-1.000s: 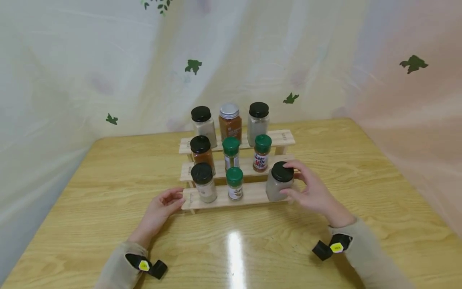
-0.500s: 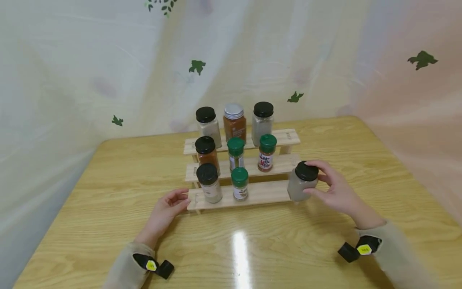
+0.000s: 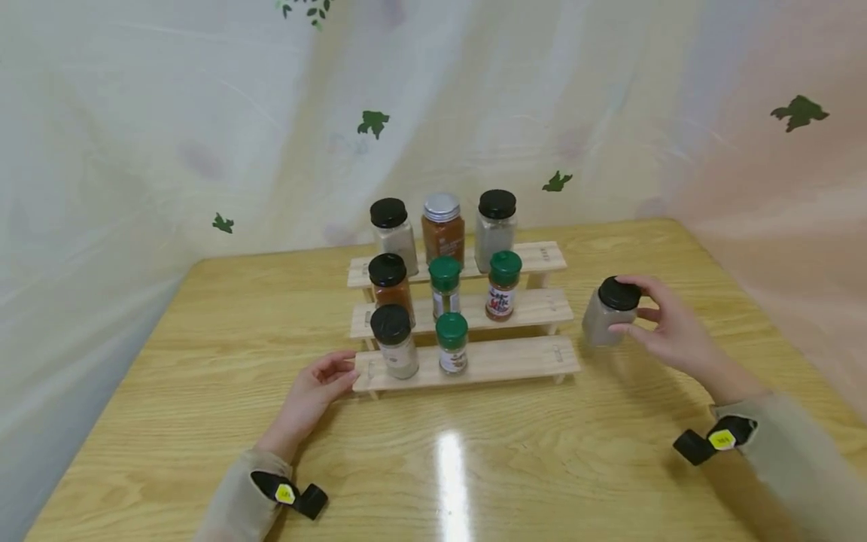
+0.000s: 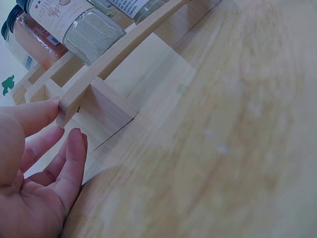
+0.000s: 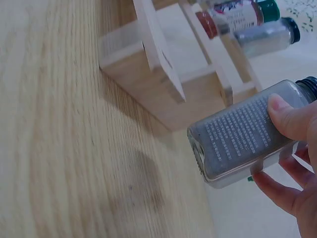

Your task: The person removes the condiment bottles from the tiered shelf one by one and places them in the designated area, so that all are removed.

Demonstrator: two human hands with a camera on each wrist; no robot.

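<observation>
A three-tier wooden spice rack (image 3: 515, 360) stands on the table. My left hand (image 3: 317, 395) pinches the left end of its lowest shelf; in the left wrist view the thumb lies on the shelf end (image 4: 74, 101) with a finger just under it. To the right of the rack, my right hand (image 3: 670, 331) grips a spice jar (image 3: 603, 320) with a black lid and grey powder. The right wrist view shows this jar (image 5: 237, 134) tilted above the table, thumb on its printed side and fingers around the other.
On the lowest shelf stand a black-lidded jar (image 3: 396, 350) and a green-capped jar (image 3: 452, 346). The middle and top shelves carry several more jars, one with a silver lid (image 3: 442, 207). A printed curtain (image 3: 291, 135) hangs behind the wooden table (image 3: 542, 467).
My right hand has carried the grey-powder spice jar from the right end of the lowest shelf out to the right of the rack. The left hand keeps its hold on the shelf end.
</observation>
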